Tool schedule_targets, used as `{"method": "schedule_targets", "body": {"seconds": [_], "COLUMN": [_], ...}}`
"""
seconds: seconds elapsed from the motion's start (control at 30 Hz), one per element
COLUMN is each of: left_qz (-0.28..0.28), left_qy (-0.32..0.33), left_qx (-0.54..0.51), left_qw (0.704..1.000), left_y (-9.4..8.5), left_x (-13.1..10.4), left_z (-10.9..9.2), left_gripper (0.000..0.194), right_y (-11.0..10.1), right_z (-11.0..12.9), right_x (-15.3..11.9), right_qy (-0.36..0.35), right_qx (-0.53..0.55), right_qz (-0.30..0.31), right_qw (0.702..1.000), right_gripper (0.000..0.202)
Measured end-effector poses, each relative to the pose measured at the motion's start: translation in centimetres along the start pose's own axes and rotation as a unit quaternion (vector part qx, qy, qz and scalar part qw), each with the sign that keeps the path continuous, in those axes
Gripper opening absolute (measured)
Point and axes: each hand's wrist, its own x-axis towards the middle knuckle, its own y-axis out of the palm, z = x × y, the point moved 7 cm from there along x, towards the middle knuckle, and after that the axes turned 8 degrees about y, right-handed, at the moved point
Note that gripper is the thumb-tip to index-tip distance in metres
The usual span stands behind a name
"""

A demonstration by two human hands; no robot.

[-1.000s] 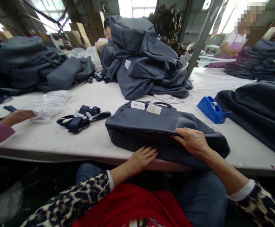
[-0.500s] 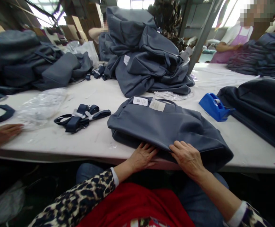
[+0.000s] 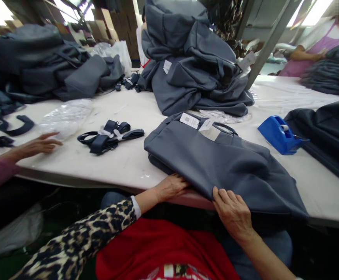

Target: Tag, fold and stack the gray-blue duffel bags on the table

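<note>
A dark blue-grey bag lies on the table in front of me, its near edge at the table's front. My right hand is closed on that near edge, fingers over the top and the thumb hidden. My left hand reaches flat beneath the same edge, fingers stretched out and their tips covered by the bag. A white tag and a cream tag rest on top, close to the bag's handle.
Bundled dark straps lie left of the bag, a blue tape dispenser to its right. Piled bags rise behind. At the left, another person's hand is near clear plastic. Another bag lies right.
The bag's near edge has been drawn towards me by my right hand, and its front now hangs lower. My left hand has slid further under. The other person's hand has reached further in.
</note>
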Motion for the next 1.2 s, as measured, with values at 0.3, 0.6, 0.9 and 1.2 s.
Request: {"method": "schedule_targets", "body": {"seconds": [0.3, 0.6, 0.9, 1.2], "left_qz": [0.046, 0.056, 0.009, 0.03], "left_qy": [0.008, 0.003, 0.089, 0.001], "left_qx": [0.09, 0.104, -0.099, -0.059], "left_qw": [0.995, 0.993, 0.991, 0.998], "left_y": [-1.0, -3.2, -11.6, -0.2], "left_x": [-0.7, 0.7, 8.0, 7.6], "left_z": [1.0, -3.3, -7.0, -0.6], "left_gripper": [0.023, 0.015, 0.025, 0.065], "right_y": [-0.1, -0.9, -1.0, -0.7], "right_z": [0.7, -0.3, -1.2, -2.1], "right_x": [0.4, 0.2, -1.8, -2.2], "right_qy": [-0.017, -0.016, -0.075, -0.044], "right_qx": [-0.014, -0.013, 0.051, 0.04], "right_qz": [0.02, -0.012, -0.064, -0.024], "right_qw": [1.0, 1.0, 0.994, 0.998], "right_gripper": [0.031, 0.036, 0.04, 0.044]}}
